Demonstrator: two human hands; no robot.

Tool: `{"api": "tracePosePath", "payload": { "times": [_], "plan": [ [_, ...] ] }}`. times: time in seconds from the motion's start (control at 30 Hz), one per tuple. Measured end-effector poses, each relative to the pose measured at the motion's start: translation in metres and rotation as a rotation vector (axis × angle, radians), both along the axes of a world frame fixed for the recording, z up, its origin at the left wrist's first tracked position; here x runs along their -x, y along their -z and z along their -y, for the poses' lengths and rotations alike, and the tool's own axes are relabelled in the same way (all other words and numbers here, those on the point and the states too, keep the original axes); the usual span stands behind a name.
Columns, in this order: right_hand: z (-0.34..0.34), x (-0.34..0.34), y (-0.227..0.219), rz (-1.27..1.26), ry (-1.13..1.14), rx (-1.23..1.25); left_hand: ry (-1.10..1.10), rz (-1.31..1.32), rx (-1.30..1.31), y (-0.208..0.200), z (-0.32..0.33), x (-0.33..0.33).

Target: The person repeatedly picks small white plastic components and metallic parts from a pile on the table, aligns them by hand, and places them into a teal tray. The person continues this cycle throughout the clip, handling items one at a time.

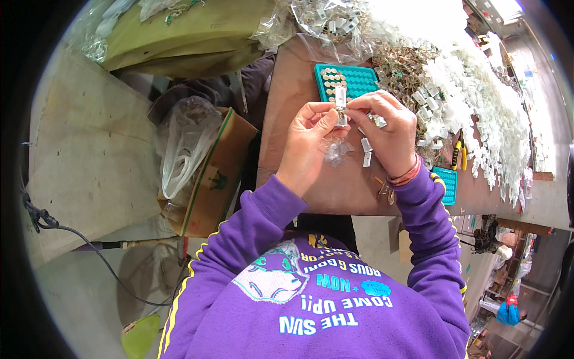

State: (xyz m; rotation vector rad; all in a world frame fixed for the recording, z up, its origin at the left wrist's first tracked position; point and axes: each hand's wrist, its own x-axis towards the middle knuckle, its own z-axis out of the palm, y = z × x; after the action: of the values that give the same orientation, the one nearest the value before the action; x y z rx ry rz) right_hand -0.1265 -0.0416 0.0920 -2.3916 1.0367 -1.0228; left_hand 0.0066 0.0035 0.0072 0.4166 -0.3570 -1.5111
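Both hands meet over the brown table, pinching a small white plastic case that stands upright between the fingertips. My left hand grips its lower part from the left. From the right, my right hand presses thumb and fingertips against its middle; a tiny part there is too small to make out. Just behind the case lies a teal tray with round silver discs, like button cells, in its left pockets. Below my right palm sits another white case piece, with crumpled clear plastic beside my left wrist.
Heaps of thin wired parts and white pieces cover the table's right side. Yellow-black pliers and a second teal tray lie right of my wrist. A cardboard box holding a plastic bag stands left of the table.
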Motion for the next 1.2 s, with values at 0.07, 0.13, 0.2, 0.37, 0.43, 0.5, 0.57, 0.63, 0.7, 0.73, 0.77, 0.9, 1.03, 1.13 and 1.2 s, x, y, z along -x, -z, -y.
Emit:
{"api": "tracePosePath", "payload": {
  "times": [0.07,0.13,0.2,0.37,0.43,0.5,0.57,0.63,0.7,0.73,0.77,0.9,1.03,1.13,1.2],
  "plan": [
    [-0.002,-0.003,-0.001,-0.01,-0.022,0.043,0.013,0.021,0.02,0.001,-0.001,-0.001],
    [0.001,-0.002,-0.001,-0.011,-0.048,-0.016,0.028,0.031,-0.001,0.0,-0.002,-0.002],
    [0.002,0.002,-0.004,-0.026,-0.07,-0.145,0.024,0.047,-0.015,0.0,-0.004,-0.002],
    [0.0,0.004,-0.006,-0.134,-0.078,-0.134,0.039,0.002,-0.037,0.0,-0.004,-0.001],
    [-0.009,0.001,0.0,-0.151,-0.049,0.045,0.045,-0.107,-0.014,0.003,-0.003,-0.002],
    [-0.012,-0.001,0.008,-0.135,-0.057,0.195,0.046,-0.151,-0.007,0.005,-0.003,-0.004],
    [-0.015,-0.002,0.015,-0.115,-0.031,0.221,0.048,-0.16,-0.005,0.007,-0.005,-0.004],
    [-0.017,-0.003,0.02,-0.09,0.007,0.232,0.042,-0.137,0.011,0.006,-0.006,-0.004],
    [-0.019,-0.003,0.02,-0.011,-0.008,0.173,0.046,-0.117,0.03,0.005,-0.006,-0.004],
    [-0.018,-0.003,0.018,0.035,-0.018,0.159,0.046,-0.118,0.05,0.004,-0.006,-0.004],
    [-0.019,-0.002,0.014,0.116,0.009,0.025,0.082,-0.123,0.063,0.003,-0.006,-0.004],
    [-0.002,0.008,-0.007,0.349,0.034,-0.622,0.219,-0.163,0.11,0.003,-0.006,-0.005],
    [0.005,0.004,-0.004,0.401,-0.016,-0.802,0.307,-0.186,0.082,0.005,-0.004,-0.005],
    [-0.006,-0.006,0.012,0.178,0.123,-0.127,0.314,-0.224,0.069,0.006,-0.002,-0.007],
    [-0.01,-0.01,0.02,0.141,0.031,0.182,0.276,-0.278,0.05,0.005,-0.002,-0.006]
  ]
}}
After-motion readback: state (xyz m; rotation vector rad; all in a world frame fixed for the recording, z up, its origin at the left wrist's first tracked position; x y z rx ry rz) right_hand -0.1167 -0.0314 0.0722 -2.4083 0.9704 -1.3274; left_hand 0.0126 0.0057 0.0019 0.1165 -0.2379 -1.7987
